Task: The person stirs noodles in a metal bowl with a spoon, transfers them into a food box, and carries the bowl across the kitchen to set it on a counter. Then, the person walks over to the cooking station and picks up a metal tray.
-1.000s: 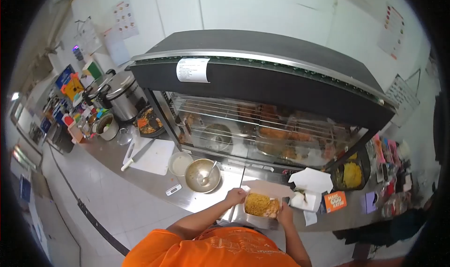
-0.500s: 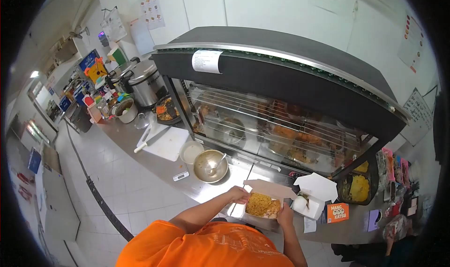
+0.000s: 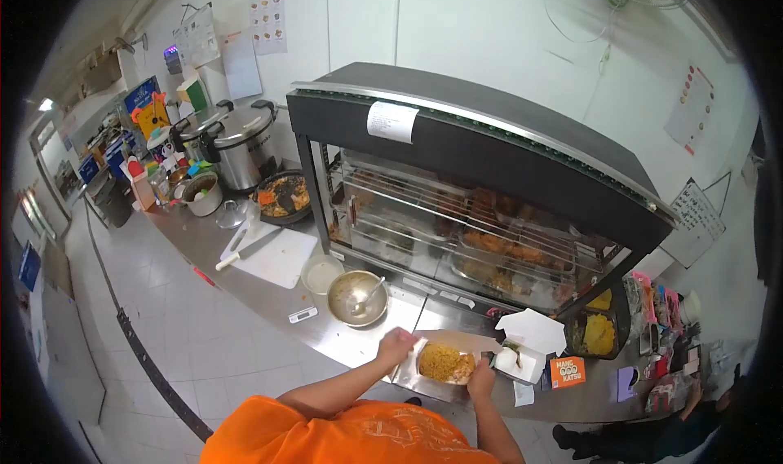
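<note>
An open takeout box (image 3: 419,373) is held low in front of me over the counter's front edge. Yellow rice (image 3: 440,361) fills most of it, with pieces of meat at its right end. My left hand (image 3: 396,346) pinches the box's upper left edge, near where the raised lid (image 3: 457,339) begins. Around the right side of the box my right hand (image 3: 482,377) is closed, thumb near the rim. A second open white box (image 3: 532,366) stands just right of that hand, with something white and round inside.
A metal bowl (image 3: 357,298) with a spoon stands left of the boxes. Behind, a glass food warmer (image 3: 457,211) spans the counter. A knife (image 3: 249,248) lies on a white cutting board (image 3: 281,260). Another person (image 3: 677,427) is at lower right, near an orange card (image 3: 568,372).
My view has shifted, so the counter things sit differently in it. The takeout box stays between both hands, and its lid looks slightly lower over the rice.
</note>
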{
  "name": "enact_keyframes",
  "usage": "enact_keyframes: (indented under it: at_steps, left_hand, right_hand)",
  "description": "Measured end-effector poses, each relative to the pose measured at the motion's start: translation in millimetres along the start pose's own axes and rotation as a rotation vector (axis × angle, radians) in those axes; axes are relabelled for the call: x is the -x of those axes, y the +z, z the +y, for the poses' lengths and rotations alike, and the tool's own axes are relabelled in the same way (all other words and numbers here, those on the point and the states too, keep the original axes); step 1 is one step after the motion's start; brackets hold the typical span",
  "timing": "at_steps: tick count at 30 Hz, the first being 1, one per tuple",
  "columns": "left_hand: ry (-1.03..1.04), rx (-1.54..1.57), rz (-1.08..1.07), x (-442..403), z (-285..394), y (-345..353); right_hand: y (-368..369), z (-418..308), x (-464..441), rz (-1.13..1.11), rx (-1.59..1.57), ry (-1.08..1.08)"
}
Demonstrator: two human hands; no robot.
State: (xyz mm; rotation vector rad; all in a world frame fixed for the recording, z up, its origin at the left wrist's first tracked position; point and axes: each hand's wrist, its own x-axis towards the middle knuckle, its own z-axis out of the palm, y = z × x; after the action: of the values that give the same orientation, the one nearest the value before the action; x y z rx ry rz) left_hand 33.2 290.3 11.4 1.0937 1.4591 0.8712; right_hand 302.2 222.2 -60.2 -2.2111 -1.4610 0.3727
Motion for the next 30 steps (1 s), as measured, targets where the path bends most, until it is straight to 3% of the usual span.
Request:
enact_keyframes:
  at_steps: [2, 3, 4, 6, 8, 9, 11, 12, 14, 16, 18, 19, 22, 23, 24, 25, 26, 27, 29, 30]
  left_hand:
    - [0.315, 0.224, 0.155, -33.4, 37.1, -27.3]
    - [0.42, 0.233, 0.235, -9.2, 121.1, -55.6]
    - [0.634, 0.482, 0.19, -36.5, 147.7, -76.4]
    - [0.866, 0.429, 0.424, -32.9, 248.6, -120.2]
    - [1.126, 0.42, 0.462, -61.5, 303.0, -150.3]
    - [1.083, 0.245, 0.52, -60.0, 331.4, -160.6]
    - [1.158, 0.058, 0.543, -102.1, 355.8, -175.1]
    - [1.272, -0.102, 0.744, -109.8, 363.1, -171.2]
    - [0.993, 0.159, 0.497, -95.5, 376.1, -157.7]
    - [0.972, 0.285, 0.413, -98.6, 372.3, -147.6]
    - [0.925, 0.359, 0.324, -99.7, 356.7, -140.4]
    - [0.985, 0.221, 0.4, -73.8, 349.9, -121.8]
    - [0.791, 0.382, 0.162, -68.4, 285.1, -85.0]
    - [0.767, 0.266, 0.126, -79.4, 247.7, -73.5]
    - [0.598, 0.191, 0.01, -59.5, 218.2, -50.5]
    - [0.668, 0.021, -0.061, -50.7, 181.1, -23.6]
    - [0.58, 0.234, -0.099, -21.3, 153.0, 22.7]
    - [0.538, -0.012, -0.173, 22.3, 155.1, 53.3]
    - [0.325, 0.12, -0.534, 62.6, 116.9, 122.3]
    - [0.435, 0.124, -0.67, 67.2, 82.3, 158.8]
  right_hand:
    - [5.3, -5.0, -3.3, 0.047, 0.0, 0.01]
    - [8.9, -2.3, -1.7, 0.078, -0.005, -0.037]
    - [11.6, 2.6, 4.7, 0.103, -0.007, -0.08]
    - [2.9, -2.0, 13.9, 0.076, -0.026, -0.039]
    - [2.5, 7.4, 22.0, 0.113, -0.111, -0.067]
    - [12.5, 22.0, 29.0, 0.172, -0.165, -0.113]
    - [11.6, 26.9, 46.1, 0.165, -0.214, 0.043]
    - [8.8, 34.9, 54.8, 0.103, -0.273, -0.032]
    - [-17.9, 23.1, 78.3, 0.178, -0.139, 0.025]
    - [-34.1, 42.2, 112.4, 0.206, -0.082, 0.158]
    - [-60.1, 50.4, 135.5, 0.156, -0.345, 0.28]
    - [-92.1, 31.3, 148.2, 0.159, -0.508, 0.429]
    - [-105.9, 78.3, 184.9, 0.317, -0.403, 0.408]
    - [-127.3, 78.0, 195.1, 0.284, -0.586, 0.531]
    - [-135.1, 92.9, 201.1, 0.295, -0.585, 0.541]
    - [-143.5, 111.0, 211.1, 0.38, -0.62, 0.609]
    - [-152.1, 129.2, 220.7, 0.462, -0.653, 0.678]
    - [-162.1, 149.8, 226.0, 0.463, -0.653, 0.688]
    - [-185.6, 198.7, 231.7, 0.591, -0.631, 0.845]
    - [-199.6, 218.5, 231.7, 0.596, -0.63, 0.849]
